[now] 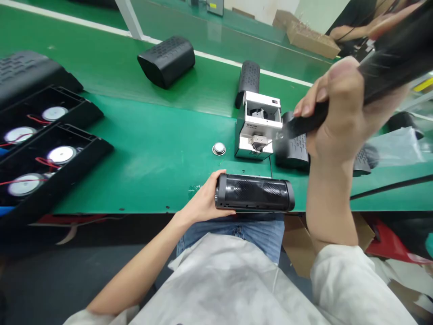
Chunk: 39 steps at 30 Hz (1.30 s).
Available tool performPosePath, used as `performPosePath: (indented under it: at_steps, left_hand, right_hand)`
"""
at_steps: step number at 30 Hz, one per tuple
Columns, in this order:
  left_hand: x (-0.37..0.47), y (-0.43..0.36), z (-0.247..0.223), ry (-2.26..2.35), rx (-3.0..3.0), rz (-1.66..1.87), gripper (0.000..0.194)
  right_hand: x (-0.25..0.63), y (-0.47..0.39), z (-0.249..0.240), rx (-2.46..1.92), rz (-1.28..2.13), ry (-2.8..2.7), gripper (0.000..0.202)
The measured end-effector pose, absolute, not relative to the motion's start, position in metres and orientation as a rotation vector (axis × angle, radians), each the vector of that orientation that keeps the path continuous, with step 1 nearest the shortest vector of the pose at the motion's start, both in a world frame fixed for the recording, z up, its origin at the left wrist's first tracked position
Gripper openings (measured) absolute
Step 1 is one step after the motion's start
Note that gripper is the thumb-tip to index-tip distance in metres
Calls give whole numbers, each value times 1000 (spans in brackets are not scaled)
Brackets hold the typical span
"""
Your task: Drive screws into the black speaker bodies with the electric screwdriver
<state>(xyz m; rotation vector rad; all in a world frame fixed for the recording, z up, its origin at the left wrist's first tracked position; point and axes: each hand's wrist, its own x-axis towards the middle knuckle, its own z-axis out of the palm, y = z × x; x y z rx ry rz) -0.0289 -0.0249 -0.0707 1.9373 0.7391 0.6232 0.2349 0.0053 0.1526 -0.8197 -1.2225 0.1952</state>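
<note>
The black speaker case (255, 193) lies at the front edge of the green table (152, 153), and the left hand (204, 198) holds its left end. The right hand (341, 106) grips a dark tool (389, 58), raised above the table.

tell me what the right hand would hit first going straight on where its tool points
Probably the white machine, just past the tip of the black tool in the right hand. Depth is unclear: the tool looks raised and may pass above.
</note>
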Motion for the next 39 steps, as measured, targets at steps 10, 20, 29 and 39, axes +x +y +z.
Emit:
performPosePath:
  at_steps: [10,20,29,39]
  left_hand:
    - [-31,-25,-70,757,1961,627,125]
    - [-30,-26,-69,757,1944,615,125]
    - [-34,-25,-74,764,1956,577,122]
    - [-36,-23,-73,758,1994,557,112]
  right_hand:
    - [257,52,132,-994,236,-1231,61]
    - [261,41,128,-1076,370,-1156,61]
    - [275,-27,158,-950,388,-1115,28]
    - [276,-32,139,-974,409,-1110,32]
